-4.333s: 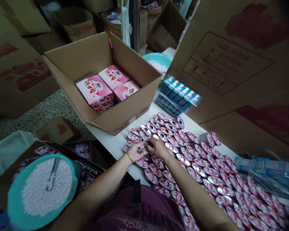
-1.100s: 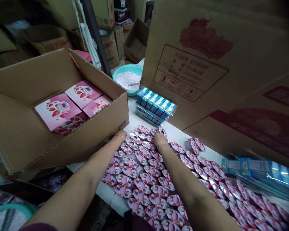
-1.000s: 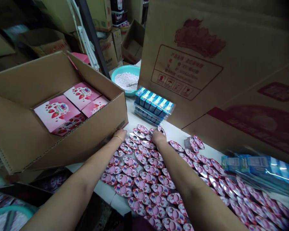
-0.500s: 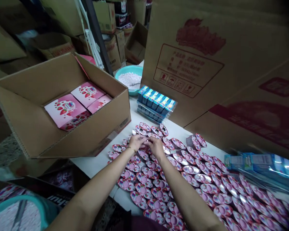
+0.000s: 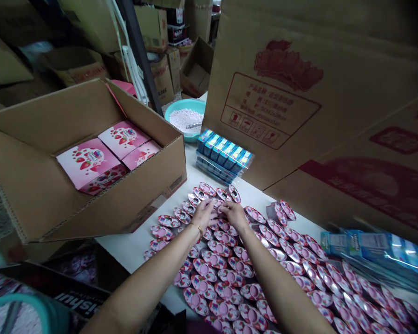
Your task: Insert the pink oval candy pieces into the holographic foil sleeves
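Among rows of oval-topped pink and red packs [image 5: 205, 271], many with a round pink disc in the middle, both hands work close together near the back of the table. My left hand [image 5: 204, 212] has its fingers curled inward over the packs, a thin bracelet on its wrist. Opposite it, my right hand [image 5: 234, 215] bends its fingers toward the same spot, fingertips almost meeting the left ones. Whatever lies between the fingertips is too small and covered to make out. Several packs just behind the hands show dark open centres instead of pink discs.
At left stands an open carton [image 5: 153, 185] holding pink strawberry boxes [image 5: 87, 160]. Behind are a turquoise basin [image 5: 191, 138] of pale pieces and a tray of blue packs [image 5: 225, 155]. A large carton [image 5: 282, 116] walls the right; more blue packs [image 5: 372, 246] lie beneath it.
The view has shifted slightly. Both hands have moved a little to the right over the packs, still close together with fingers bent inward.
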{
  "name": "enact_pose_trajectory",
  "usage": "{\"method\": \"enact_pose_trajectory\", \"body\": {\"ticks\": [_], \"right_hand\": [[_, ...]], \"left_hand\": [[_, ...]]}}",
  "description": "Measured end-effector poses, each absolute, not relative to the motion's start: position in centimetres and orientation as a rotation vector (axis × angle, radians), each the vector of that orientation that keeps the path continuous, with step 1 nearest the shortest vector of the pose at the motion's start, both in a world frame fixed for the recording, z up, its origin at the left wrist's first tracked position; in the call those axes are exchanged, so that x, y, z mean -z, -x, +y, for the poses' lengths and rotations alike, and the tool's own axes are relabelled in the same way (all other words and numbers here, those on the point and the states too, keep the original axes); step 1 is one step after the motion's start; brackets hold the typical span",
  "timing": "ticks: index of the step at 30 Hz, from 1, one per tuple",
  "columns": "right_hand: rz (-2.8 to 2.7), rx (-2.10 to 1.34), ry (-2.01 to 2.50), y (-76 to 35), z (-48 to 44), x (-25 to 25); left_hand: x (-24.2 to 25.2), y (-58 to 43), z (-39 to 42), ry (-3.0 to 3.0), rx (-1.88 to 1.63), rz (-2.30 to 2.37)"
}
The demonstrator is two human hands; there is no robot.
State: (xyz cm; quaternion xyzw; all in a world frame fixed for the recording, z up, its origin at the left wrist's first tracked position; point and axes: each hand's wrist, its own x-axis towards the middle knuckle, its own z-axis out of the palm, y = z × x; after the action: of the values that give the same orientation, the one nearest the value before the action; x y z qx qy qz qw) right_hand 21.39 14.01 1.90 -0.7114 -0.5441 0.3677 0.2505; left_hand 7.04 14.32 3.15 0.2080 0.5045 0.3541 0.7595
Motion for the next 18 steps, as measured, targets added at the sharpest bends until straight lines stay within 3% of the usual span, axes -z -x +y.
{"method": "enact_pose_trajectory", "body": {"ticks": [6, 18], "right_hand": [[-1.581, -0.461, 2.506, -27.2, 18.6, -3.0], [-1.560, -0.680, 2.701, -27.2, 23.5, -0.6]], "left_hand": [[-2.5, -0.4, 10.1, -0.541, -0.812, 1.211], [-4.1, 11.3, -0.7, -0.456, -0.797, 1.567]]}}
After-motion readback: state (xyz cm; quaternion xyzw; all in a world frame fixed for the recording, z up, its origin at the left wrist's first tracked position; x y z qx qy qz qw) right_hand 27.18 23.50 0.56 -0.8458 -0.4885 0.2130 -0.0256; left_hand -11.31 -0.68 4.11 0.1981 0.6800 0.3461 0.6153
